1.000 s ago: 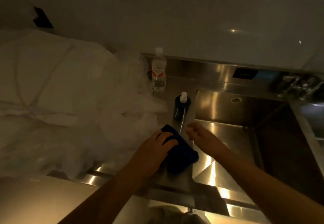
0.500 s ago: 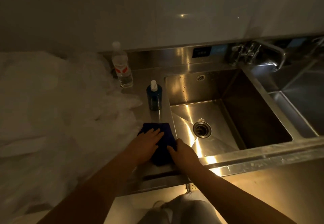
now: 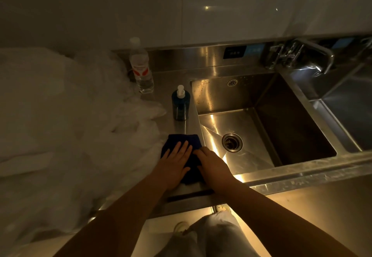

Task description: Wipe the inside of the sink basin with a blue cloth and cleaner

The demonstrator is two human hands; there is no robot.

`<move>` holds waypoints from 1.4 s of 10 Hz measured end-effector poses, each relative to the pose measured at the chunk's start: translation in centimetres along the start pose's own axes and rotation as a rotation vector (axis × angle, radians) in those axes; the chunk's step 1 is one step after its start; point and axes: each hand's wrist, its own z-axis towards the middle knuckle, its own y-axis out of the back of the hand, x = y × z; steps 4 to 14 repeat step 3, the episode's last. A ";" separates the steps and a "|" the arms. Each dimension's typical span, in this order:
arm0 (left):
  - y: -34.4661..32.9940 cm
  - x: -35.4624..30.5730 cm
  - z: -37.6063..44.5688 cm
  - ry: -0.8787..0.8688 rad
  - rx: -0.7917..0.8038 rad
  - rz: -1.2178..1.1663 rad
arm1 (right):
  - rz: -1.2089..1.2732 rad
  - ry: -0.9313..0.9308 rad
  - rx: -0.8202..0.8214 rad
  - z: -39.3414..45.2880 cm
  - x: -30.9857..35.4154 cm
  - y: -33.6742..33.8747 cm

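Both hands lie on the cloth (image 3: 186,157), which sits on the steel counter (image 3: 163,95) at the left rim of the sink (image 3: 289,115), near the counter's front edge. Left hand (image 3: 174,164) is flat, fingers spread and pointing away from the person, palm pressing the cloth's left half. Right hand (image 3: 213,166) rests palm down on the cloth's right side, beside the sink rim, its fingers bent toward the left hand; whether they pinch the fabric I cannot tell. Dark blue cloth shows beyond the left fingertips, in a strip between the two hands, and under the wrists at the near side. Behind the cloth, along the same rim, stands a dark pump bottle (image 3: 180,103) with a white nozzle, well apart from the hands. Farther back, at the counter's rear edge, stands a clear water bottle (image 3: 141,67) with a red label. White crumpled plastic (image 3: 70,115) covers the counter's left part, reaching close to the cloth's left edge. Inside the basin the drain (image 3: 232,142) lies just right of the right hand. A tap (image 3: 302,55) stands at the sink's far right corner.
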 end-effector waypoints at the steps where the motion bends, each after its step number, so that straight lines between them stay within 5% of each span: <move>1: 0.1 -0.1 -0.1 0.018 0.029 0.003 | 0.014 -0.019 0.024 0.0 0.3 0.4; 3: 2.4 -1.0 0.0 0.042 0.076 -0.031 | 0.062 -0.031 0.154 0.0 -0.2 2.0; 14: 2.4 -1.0 0.0 0.042 0.076 -0.031 | 0.062 -0.031 0.154 0.0 -0.2 2.0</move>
